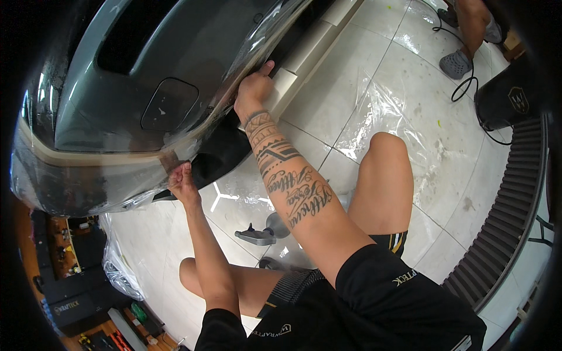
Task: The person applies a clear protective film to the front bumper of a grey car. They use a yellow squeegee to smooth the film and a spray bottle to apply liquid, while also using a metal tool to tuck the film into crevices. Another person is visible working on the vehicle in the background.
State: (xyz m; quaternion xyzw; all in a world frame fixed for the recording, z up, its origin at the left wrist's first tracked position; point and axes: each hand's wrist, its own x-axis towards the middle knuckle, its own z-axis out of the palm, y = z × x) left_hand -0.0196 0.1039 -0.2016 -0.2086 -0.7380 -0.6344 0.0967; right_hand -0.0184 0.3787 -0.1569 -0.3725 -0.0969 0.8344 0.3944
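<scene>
A dark grey-green car body [121, 105] fills the upper left, with a rounded square flap [168, 104], a beige strip [96, 155] and clear film [70, 187] along its lower edge. My left hand [182, 180] pinches the film at that edge, below the flap. Higher up and to the right, my right hand [253, 89] curls round the film-covered edge, beside a cream-coloured trim [278, 96]; what its fingertips grip is hidden. A black lower panel [225, 155] lies between my hands.
Another person's leg and grey clog [455, 64] stand at upper right, near a black hose [459, 90] and black bin [500, 96]. A ribbed grate [497, 205] runs along the right. Crumpled plastic [120, 257], tools and black cases [76, 295] lie lower left; my bare knees frame the tiled floor.
</scene>
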